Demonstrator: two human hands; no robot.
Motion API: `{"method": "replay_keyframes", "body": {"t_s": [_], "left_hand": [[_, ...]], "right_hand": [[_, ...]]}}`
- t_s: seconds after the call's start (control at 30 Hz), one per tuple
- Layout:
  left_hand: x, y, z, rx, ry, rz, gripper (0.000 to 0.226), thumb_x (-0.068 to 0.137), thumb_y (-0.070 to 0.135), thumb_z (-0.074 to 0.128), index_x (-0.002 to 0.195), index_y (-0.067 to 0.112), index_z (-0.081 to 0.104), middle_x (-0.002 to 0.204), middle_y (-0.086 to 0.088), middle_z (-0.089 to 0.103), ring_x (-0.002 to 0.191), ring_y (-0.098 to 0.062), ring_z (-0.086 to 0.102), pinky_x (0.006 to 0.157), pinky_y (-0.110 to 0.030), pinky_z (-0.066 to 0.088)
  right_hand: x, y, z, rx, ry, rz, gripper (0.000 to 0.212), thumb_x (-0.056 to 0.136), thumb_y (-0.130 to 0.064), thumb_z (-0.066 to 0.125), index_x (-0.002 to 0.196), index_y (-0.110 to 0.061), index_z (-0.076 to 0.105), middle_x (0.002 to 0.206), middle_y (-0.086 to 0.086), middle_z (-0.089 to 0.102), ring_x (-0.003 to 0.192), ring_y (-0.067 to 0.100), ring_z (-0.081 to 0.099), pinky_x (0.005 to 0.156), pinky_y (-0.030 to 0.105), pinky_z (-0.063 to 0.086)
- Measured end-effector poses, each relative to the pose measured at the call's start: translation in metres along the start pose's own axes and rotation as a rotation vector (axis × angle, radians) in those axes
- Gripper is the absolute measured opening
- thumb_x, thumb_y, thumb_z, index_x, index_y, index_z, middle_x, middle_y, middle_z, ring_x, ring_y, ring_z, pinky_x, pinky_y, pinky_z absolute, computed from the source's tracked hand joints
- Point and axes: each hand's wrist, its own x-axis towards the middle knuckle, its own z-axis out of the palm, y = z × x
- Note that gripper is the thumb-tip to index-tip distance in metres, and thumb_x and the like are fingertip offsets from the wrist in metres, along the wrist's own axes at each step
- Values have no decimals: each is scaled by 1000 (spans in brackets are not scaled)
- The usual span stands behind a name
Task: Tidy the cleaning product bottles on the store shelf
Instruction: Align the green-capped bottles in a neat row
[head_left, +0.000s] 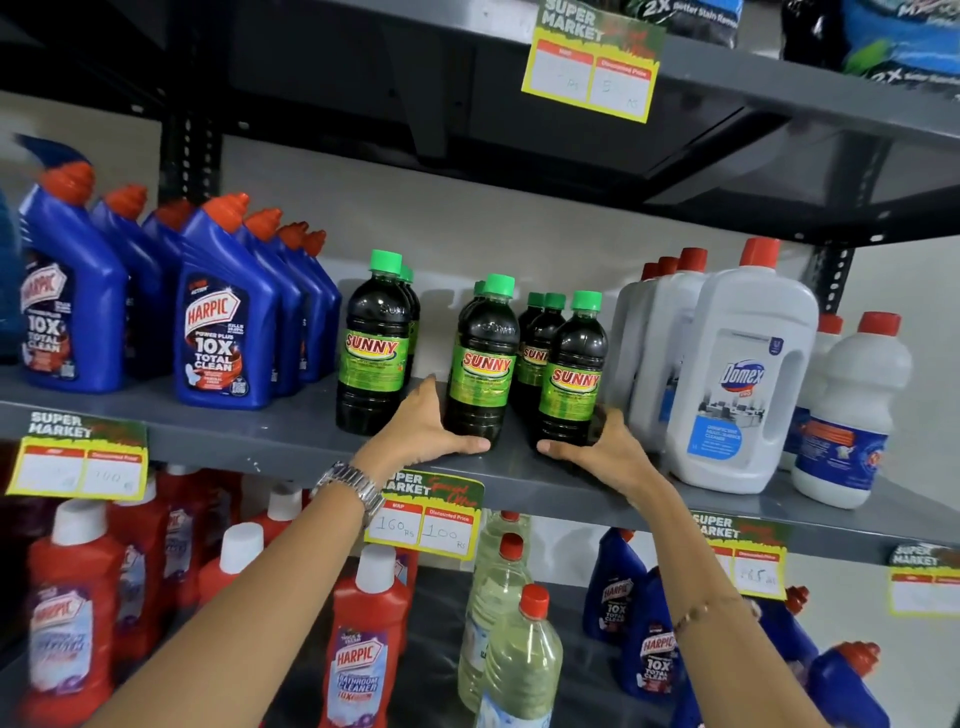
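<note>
On the grey metal shelf (270, 441), left hand (426, 431) cups the middle dark green-capped plastic bottle (480, 364), right hand (602, 447) its right neighbour (571, 371) (full, probably heavy, slick); fingers (467, 445) wrap both bases, low being steadiest.

The Sunny bottles (483, 364) are dark with green caps and green labels. The Harpic bottles (228, 312) are blue with red caps. The shelf (260, 431) is grey.

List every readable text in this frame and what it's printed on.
"SUNNY": green-capped dark bottles
"HARPIC", "POWER PLUS 10X TOTAL CLEAN": blue bottles
"Domex": white jug
"HARPIC BATHROOM CLEANER": red bottle
"SUPER MARKET", "160 Rs", "100 Rs": price tag
Other tags' handwriting and the small label print: unreadable.
</note>
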Motion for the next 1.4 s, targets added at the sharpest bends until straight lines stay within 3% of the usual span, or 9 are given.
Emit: {"method": "replay_keyframes", "body": {"t_s": [0.07,0.13,0.23,0.3,0.37,0.53,0.83,1.1,1.4], "left_hand": [[-17,-1,-4,-49,174,104,98,66,34,81,142,11,23,139,-7,41,127,-21,40,104,-41,38],[-37,-6,-15,-38,495,274,77,69,35,78,131,21,36,117,6,50,109,-12,51,88,-35,47],[-46,-17,-42,61,829,369,70,68,29,79,125,19,40,111,4,52,99,-12,54,81,-36,48],[-36,-28,-60,17,732,242,90,64,29,83,135,10,31,126,-9,47,114,-21,49,94,-41,43],[-20,-39,-75,-50,454,84,109,58,30,87,141,6,20,139,-14,37,127,-25,38,105,-41,34],[2,-64,-90,-122,-28,62,92,57,25,89,131,17,36,119,8,52,116,-12,48,96,-25,36],[5,-76,-89,-174,97,33,85,51,32,90,122,17,45,117,1,60,105,-14,53,84,-26,38],[2,-75,-92,-198,90,2,84,53,28,89,125,16,47,123,-3,60,112,-20,53,95,-33,41],[3,-73,-93,-197,66,-25,83,55,27,89,125,18,45,123,-2,59,101,-12,49,86,-25,36]], "right_hand": [[-21,-2,9,-79,248,-44,89,67,-53,71,135,-14,31,133,9,48,120,26,49,95,42,43],[-44,-11,28,-12,508,-191,58,74,-44,68,120,-20,43,105,0,60,99,22,60,79,37,49],[-50,-37,60,-5,364,-272,56,73,-37,70,120,-20,44,100,-3,58,96,19,59,74,30,46],[-33,-55,74,-80,167,-181,80,69,-38,74,132,-12,32,122,8,50,112,26,50,84,32,40],[-13,-72,77,98,41,-13,91,64,-31,80,134,-6,26,130,12,46,119,28,45,94,33,39],[6,-69,80,288,-42,50,75,60,-21,84,121,-9,43,101,-2,61,88,4,54,64,15,41],[0,-69,83,82,20,-5,84,53,-54,80,123,-20,47,116,-4,58,108,16,53,87,27,39],[-1,-75,88,48,-6,-22,82,58,-54,77,126,-19,46,121,-1,60,109,16,54,89,27,42],[0,-73,88,62,-48,-57,77,65,-50,75,129,-18,46,125,0,58,114,18,52,90,26,39]]}}
